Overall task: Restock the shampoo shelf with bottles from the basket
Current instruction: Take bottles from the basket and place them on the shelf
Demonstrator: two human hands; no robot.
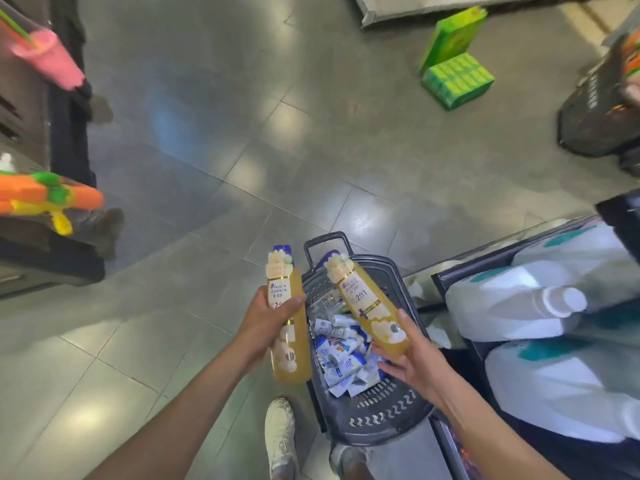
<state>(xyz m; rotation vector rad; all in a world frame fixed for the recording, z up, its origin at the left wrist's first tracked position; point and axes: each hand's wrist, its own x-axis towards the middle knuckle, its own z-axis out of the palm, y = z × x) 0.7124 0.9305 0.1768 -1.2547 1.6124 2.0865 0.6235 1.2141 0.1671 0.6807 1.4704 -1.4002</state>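
The person stands over a dark grey basket (375, 415) on the tiled floor (214, 140), and each hand is grasping one yellow shampoo bottle with a blue cap: the left hand (265, 323) is wrapped around the middle of the left bottle (288, 344), held just beside the basket's left rim, and the right hand (410, 356) grips the bottom end of the right bottle (372, 308), which is tilted above the basket. Inside the basket lie many small white and blue packs (341, 358). To the right, big white bottles (512, 306) lie on a low shelf (437, 276), close beside the basket.
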